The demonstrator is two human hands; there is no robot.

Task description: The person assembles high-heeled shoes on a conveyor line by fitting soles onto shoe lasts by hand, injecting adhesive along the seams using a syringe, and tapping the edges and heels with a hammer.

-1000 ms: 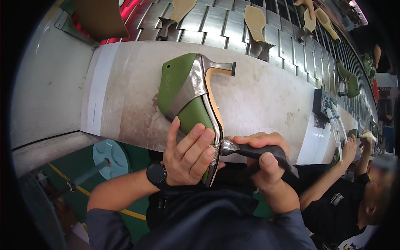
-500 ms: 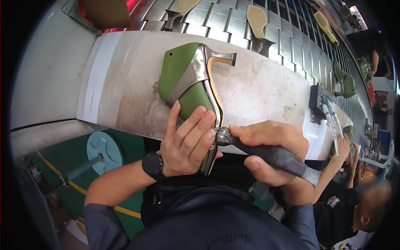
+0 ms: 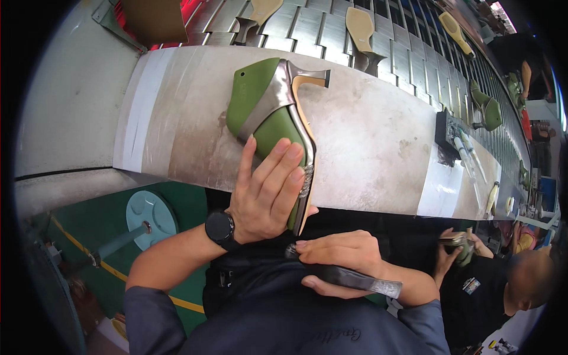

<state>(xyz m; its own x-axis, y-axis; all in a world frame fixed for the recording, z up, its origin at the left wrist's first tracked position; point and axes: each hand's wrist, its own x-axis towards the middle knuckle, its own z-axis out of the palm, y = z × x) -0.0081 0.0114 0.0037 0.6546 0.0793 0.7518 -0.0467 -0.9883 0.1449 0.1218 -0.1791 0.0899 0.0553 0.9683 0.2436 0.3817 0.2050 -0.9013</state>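
Note:
A high-heeled shoe [image 3: 278, 100] with metallic-silver straps and a tan sole lies on its side, stretched over a green shoe last [image 3: 251, 94]. Its heel points right, and its toe end reaches past the near edge of the bench. My left hand [image 3: 266, 195] grips the front part, fingers laid across the upper and a thumb tip showing beyond the sole edge. In my right hand [image 3: 346, 254] is a dark hammer-like tool [image 3: 337, 277], with a rounded metal end and a flat silvery end. Its rounded end is just below the toe, apart from the shoe.
The pale bench [image 3: 367, 154] spans the middle, with a slatted metal conveyor [image 3: 331, 29] behind it carrying soles [image 3: 360, 29] and another green shoe [image 3: 488, 112]. A dark box [image 3: 447, 133] with white pens stands at right. A co-worker [image 3: 473, 290] handles a shoe at lower right.
My right hand has drawn the tool down and left, away from the shoe's side, to below the toe. My left hand keeps its grip. The co-worker's hands now hold a shoe.

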